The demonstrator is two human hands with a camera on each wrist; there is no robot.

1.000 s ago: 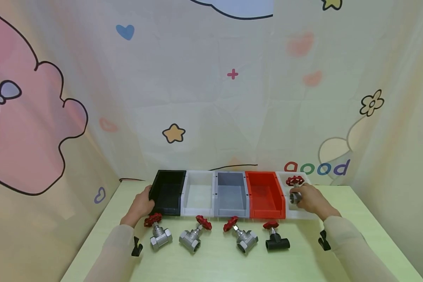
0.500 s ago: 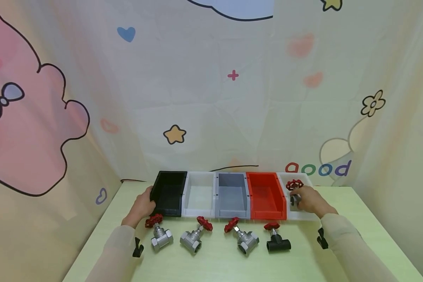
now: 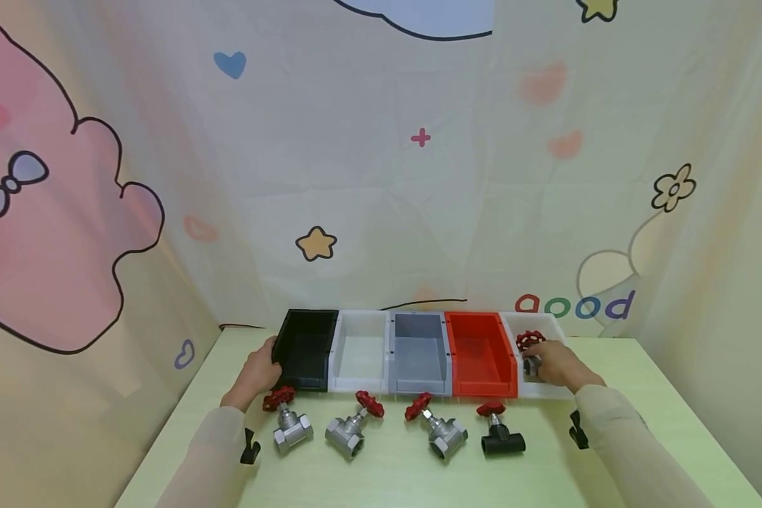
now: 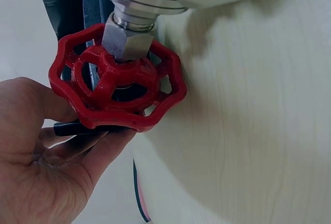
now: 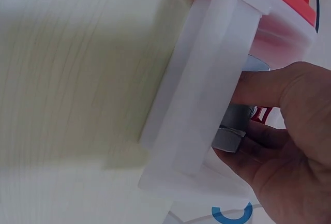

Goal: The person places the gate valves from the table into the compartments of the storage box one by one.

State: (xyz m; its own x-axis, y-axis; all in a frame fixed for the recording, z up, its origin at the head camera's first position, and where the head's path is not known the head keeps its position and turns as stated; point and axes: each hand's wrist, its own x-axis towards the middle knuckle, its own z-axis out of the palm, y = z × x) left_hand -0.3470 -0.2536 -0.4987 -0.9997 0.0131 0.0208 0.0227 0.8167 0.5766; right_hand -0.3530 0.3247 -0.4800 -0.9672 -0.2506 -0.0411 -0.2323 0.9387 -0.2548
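At the right end of the bin row, my right hand [image 3: 561, 362] holds a metal gate valve with a red handwheel [image 3: 530, 341] inside a white bin [image 3: 549, 389]. In the right wrist view its grey body [image 5: 231, 137] sits between thumb and fingers, partly hidden by the bin's front wall. My left hand [image 3: 257, 372] grips the outer side of the black bin [image 3: 303, 353], the bin's dark edge lying between thumb and fingers in the left wrist view. Just in front of that hand lies another metal valve [image 3: 292, 429], its red handwheel [image 4: 121, 81] nearest the camera.
Between the end bins stand a white bin [image 3: 359, 386], a grey bin [image 3: 419, 386] and a red bin [image 3: 484, 389]. Before them on the pale table [image 3: 394, 483] lie two more metal valves [image 3: 346, 435] and a black-bodied valve [image 3: 503, 443]. A printed curtain [image 3: 381, 176] hangs behind.
My right hand has lowered the valve deeper into the right white bin. The left hand stays on the black bin. The whole head view has shifted slightly.
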